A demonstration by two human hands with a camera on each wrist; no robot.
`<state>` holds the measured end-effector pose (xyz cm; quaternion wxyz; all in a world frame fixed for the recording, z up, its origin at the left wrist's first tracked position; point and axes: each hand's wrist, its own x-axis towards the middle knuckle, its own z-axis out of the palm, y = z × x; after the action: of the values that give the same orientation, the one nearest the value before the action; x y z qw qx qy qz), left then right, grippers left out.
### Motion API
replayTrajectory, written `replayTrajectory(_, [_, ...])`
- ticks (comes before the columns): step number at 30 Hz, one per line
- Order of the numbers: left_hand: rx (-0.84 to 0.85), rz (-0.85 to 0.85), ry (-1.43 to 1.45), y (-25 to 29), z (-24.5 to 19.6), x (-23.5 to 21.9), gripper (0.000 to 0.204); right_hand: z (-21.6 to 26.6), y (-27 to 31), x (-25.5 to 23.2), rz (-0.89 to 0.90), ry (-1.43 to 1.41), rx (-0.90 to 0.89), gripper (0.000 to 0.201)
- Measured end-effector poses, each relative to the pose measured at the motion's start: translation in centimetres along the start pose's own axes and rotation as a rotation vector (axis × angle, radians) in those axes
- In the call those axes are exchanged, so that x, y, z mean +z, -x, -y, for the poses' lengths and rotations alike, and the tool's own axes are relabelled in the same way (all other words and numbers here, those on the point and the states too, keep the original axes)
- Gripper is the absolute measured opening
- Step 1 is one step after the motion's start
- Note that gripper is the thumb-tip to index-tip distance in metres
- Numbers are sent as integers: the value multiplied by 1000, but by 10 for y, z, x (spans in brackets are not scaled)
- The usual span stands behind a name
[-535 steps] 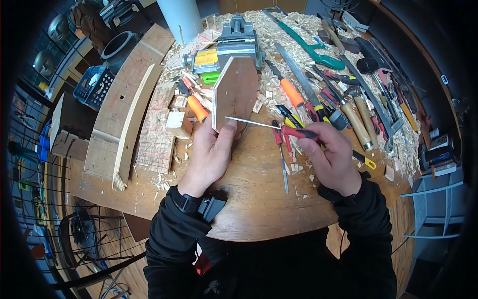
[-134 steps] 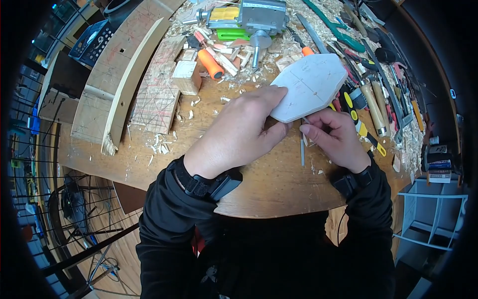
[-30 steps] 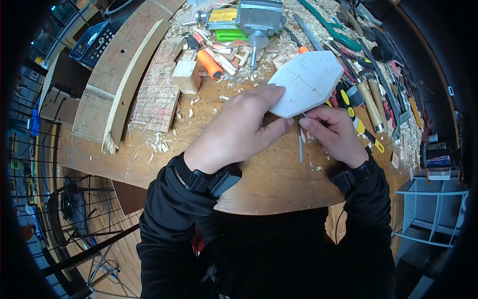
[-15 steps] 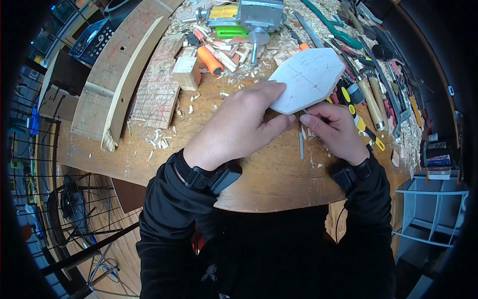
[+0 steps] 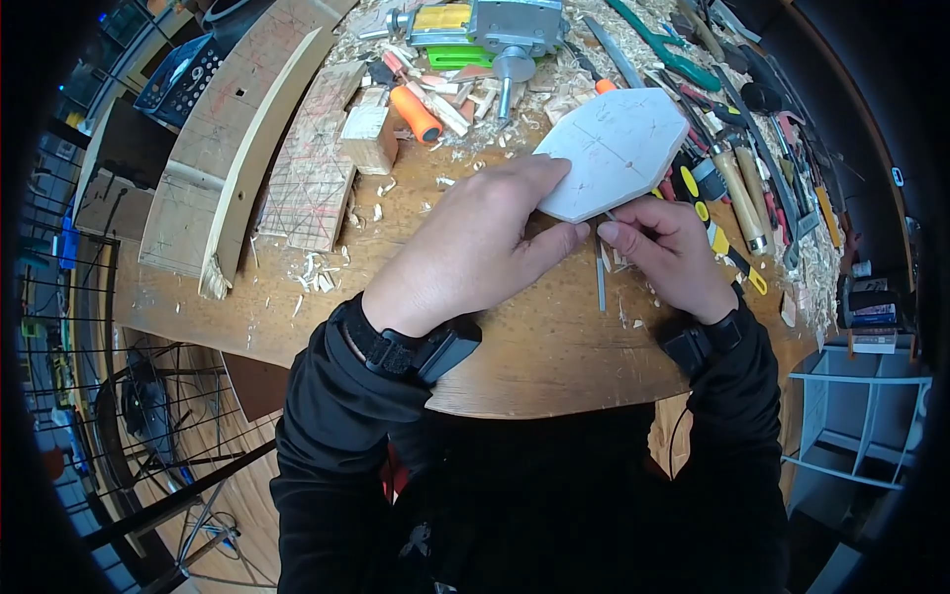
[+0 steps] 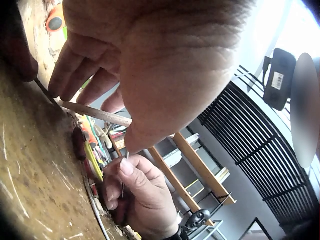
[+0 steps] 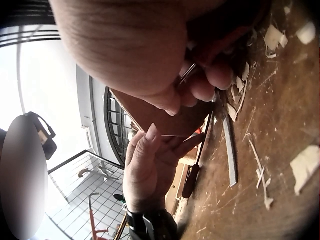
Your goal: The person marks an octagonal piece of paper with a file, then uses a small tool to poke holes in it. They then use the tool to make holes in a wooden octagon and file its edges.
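My left hand (image 5: 475, 238) grips the near left edge of an eight-sided wooden board (image 5: 614, 148), fingers beneath, thumb at the near corner. The white upper face bears pencil lines and small marks; the underside shows brown in the right wrist view. My right hand (image 5: 668, 257) pinches a thin metal shaft (image 7: 187, 74) just below the near right edge. Its red handle (image 7: 220, 45) lies in the palm; the tip is hidden by the board. A flat metal file blade (image 7: 230, 155) lies on the table below. Another tool's dark handle (image 7: 190, 181) shows near the left hand.
A metal vise (image 5: 517, 28) stands behind the board, beside an orange handle (image 5: 416, 114) and a wood block (image 5: 369, 139). Long boards (image 5: 262, 158) lie left. Chisels (image 5: 742, 198), a utility knife (image 5: 737, 262) and many shavings crowd the right side.
Since the oldest frame, the board has turned from standing on edge to white face up, and my right hand has shifted from the handle to the shaft. Lately the board rises slightly.
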<state>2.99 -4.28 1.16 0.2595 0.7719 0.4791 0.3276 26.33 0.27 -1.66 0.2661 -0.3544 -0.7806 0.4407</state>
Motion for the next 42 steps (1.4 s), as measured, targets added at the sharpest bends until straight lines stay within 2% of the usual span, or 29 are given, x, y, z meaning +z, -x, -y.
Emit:
replayTrajectory(11, [22, 3, -22, 2, 1, 3, 47, -3, 1, 0, -14, 20, 30, 20])
replayTrajectory(15, [-29, 49, -28, 4, -3, 1, 47, -3, 1, 1, -10, 32, 23, 21])
replayTrajectory(17, [37, -2, -20, 3, 2, 3, 46, -5, -1, 2, -26, -8, -15, 22])
replayTrajectory(20, [4, 6, 103, 2, 8, 2, 47, -7, -1, 0, -12, 76, -18, 22])
replayTrajectory(23, [-21, 12, 115, 2, 7, 1, 47, -5, -1, 2, -13, -3, 22, 21])
replayTrajectory(33, [26, -18, 30, 2, 4, 3, 47, -6, 2, 0, -30, -56, 30, 18])
replayTrajectory(39, [-12, -87, 70, 3, 6, 8, 47, 1, 0, 4, -59, -144, 13, 16])
replayTrajectory(42, [28, -143, 73, 2, 7, 8, 46, 11, -1, 7, -76, -137, -2, 16])
